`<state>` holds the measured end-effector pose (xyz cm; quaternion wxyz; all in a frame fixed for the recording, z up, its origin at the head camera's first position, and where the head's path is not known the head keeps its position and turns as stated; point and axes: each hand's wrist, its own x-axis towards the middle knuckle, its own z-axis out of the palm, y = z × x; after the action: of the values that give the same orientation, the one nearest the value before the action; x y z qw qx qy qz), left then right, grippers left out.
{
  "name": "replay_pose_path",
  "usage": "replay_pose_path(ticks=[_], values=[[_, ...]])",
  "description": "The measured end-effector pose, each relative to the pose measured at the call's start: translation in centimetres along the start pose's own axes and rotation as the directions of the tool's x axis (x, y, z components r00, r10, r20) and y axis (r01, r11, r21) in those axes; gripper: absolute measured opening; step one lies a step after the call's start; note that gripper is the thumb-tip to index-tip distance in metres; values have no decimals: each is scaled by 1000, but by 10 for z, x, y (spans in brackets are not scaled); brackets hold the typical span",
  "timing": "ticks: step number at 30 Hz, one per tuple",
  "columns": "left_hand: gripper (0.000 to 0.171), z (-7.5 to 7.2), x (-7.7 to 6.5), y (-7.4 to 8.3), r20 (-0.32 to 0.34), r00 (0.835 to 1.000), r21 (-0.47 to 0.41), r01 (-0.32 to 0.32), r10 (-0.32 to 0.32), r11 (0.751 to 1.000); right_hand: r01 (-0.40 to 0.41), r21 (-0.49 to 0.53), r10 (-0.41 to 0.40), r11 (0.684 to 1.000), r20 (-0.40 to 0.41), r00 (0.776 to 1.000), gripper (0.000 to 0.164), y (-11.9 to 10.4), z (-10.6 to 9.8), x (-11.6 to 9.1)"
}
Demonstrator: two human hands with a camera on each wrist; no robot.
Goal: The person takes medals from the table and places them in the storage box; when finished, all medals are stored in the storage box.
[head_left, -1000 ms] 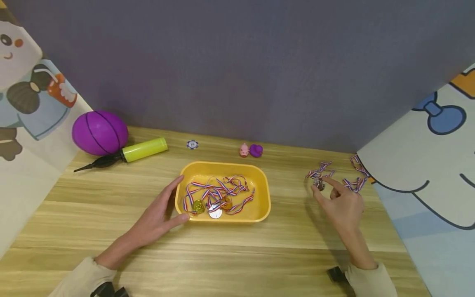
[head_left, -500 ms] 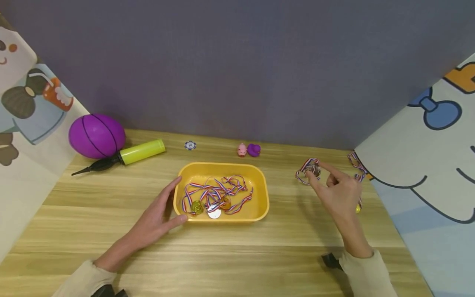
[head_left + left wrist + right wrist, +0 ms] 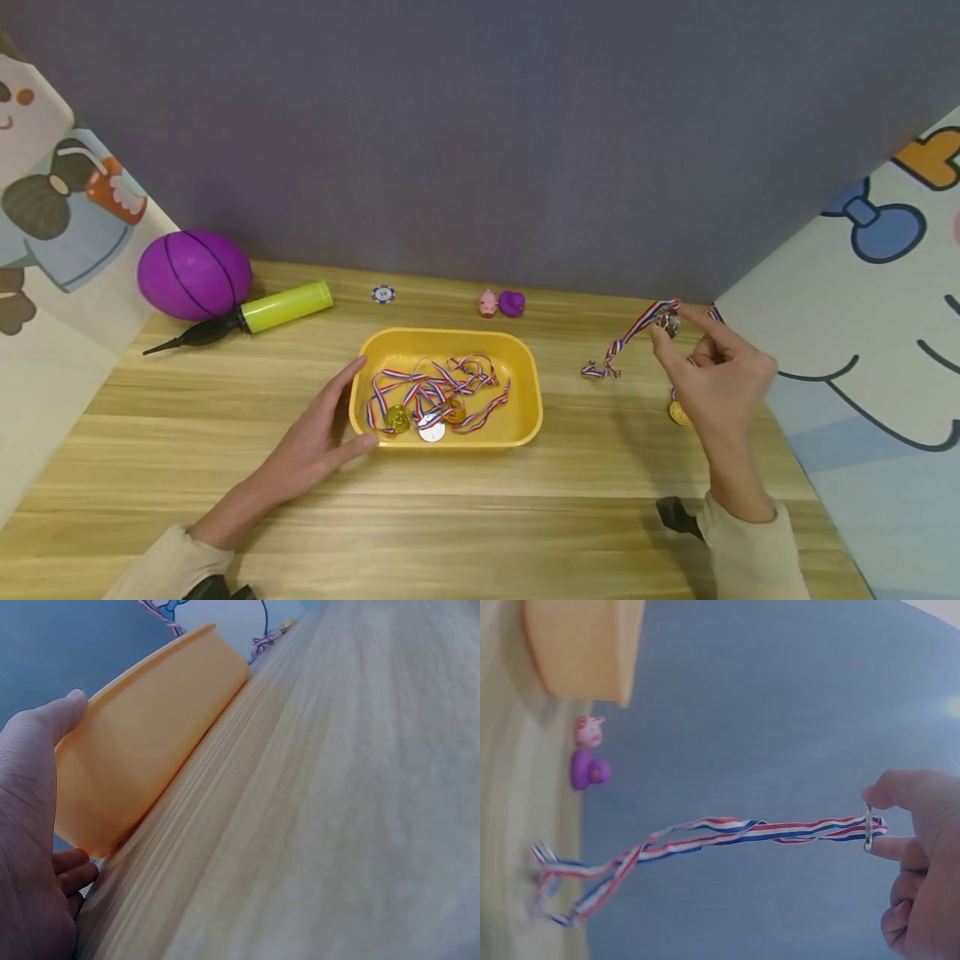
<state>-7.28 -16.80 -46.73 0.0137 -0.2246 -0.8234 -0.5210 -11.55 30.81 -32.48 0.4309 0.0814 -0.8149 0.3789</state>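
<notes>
By the grip of the right hand (image 3: 723, 379), a silver medal (image 3: 670, 322) is pinched narrowly between thumb and forefinger, above the right part of the table (image 3: 450, 533). From it a striped ribbon (image 3: 637, 327) is trailed down to the left, loosely twisted, and its lower end is seen close to the wood (whether contact is made cannot be told for certain). Below that hand, a gold medal (image 3: 678, 412) is partly covered from view.

By the left hand (image 3: 307, 450), a wide, relaxed span is set around the left end of the yellow tray (image 3: 480, 446), with the thumb rested on the near rim and the forefinger on the far corner. In the tray, three other medals (image 3: 431, 427) are gathered among tangled ribbons (image 3: 429, 407).

For the medal to be handled well, the pinch should be made firm at the disc's edge, since only a small part of it is caught and a slip could easily be caused. The ribbon should be given enough height for its tail to be lifted off the table, and it should be guided clear of the pig toy (image 3: 487, 303) and the purple duck (image 3: 512, 303). The tray is best braced lightly, so that it is neither tipped nor pushed sideways
</notes>
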Motion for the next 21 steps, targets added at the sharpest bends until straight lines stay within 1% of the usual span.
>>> replay_pose_path(ticks=[6, 11, 14, 21], values=[[108, 0, 0, 0, 0, 1000, 5, -2, 2, 1000, -13, 80, 18, 997, -64, 998, 30, -9, -3, 13], [108, 0, -1, 0, 0, 1000, 1, -4, 4, 1000, -7, 154, 24, 988, -107, 994, 28, -20, -1, 21], [108, -1, -1, 0, -2, 1000, 0, -5, 5, 1000, -8, 188, 31, 982, -118, 993, 28, -28, 3, 24], [108, -1, -1, 1, 0, 1000, 15, 11, -11, 1000, -8, 239, 33, 971, -101, 994, 28, -44, 11, 25]])
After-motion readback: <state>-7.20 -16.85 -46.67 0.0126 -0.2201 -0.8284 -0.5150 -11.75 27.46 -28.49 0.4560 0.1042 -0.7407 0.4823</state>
